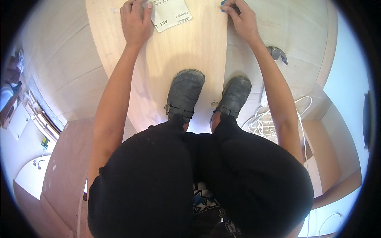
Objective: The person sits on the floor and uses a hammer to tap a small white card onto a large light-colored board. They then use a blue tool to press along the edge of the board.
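Note:
At the top of the view, my left hand lies on a pale wood-grain board, fingers stretched out, the thumb at the edge of a sandpaper sheet. The sheet rests back side up, a pale backing with print, and runs out of the top of the picture. By the board's right edge, my right hand has its thumb and fingertips closed on a small blue object. Most of that object is hidden, so its kind cannot be told.
My grey clogs stand on and beside the board. Right of them lies a claw hammer, partly behind my forearm, above a tangled white cable. Wooden box panels are at lower left, with an open wooden compartment at lower right.

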{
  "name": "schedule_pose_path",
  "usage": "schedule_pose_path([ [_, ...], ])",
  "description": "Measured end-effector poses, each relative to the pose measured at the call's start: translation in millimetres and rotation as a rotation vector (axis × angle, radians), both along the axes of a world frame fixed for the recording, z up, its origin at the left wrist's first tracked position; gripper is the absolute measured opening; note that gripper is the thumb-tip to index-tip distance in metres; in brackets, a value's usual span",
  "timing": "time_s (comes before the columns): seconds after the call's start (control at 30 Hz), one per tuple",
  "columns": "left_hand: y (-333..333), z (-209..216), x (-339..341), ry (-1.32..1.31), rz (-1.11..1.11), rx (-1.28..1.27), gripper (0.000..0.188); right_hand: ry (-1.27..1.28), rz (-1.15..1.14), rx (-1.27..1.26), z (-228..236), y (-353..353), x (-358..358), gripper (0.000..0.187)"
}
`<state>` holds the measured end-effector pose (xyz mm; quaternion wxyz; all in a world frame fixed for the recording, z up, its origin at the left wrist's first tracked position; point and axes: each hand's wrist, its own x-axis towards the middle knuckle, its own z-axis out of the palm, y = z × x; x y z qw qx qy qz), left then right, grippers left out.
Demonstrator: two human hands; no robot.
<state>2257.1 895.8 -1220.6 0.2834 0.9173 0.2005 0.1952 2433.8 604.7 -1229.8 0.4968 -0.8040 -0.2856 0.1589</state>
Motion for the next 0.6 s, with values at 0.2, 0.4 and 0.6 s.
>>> schedule_pose_path([
  [0.2, 5, 2, -4, -0.002, -0.001, 0.019, 0.027, 0.047, -0.226, -0.158, 15, -8, -23, 0.023],
  [0.4, 2, 3, -3, -0.002, -0.002, 0.013, 0.027, 0.382, -0.483, -0.086, 13, -8, -58, 0.03],
  [0.6, 1, 3, 0, -0.005, -0.007, 0.018, 0.029, 0.412, -0.511, -0.046, 5, -3, -55, 0.027],
])
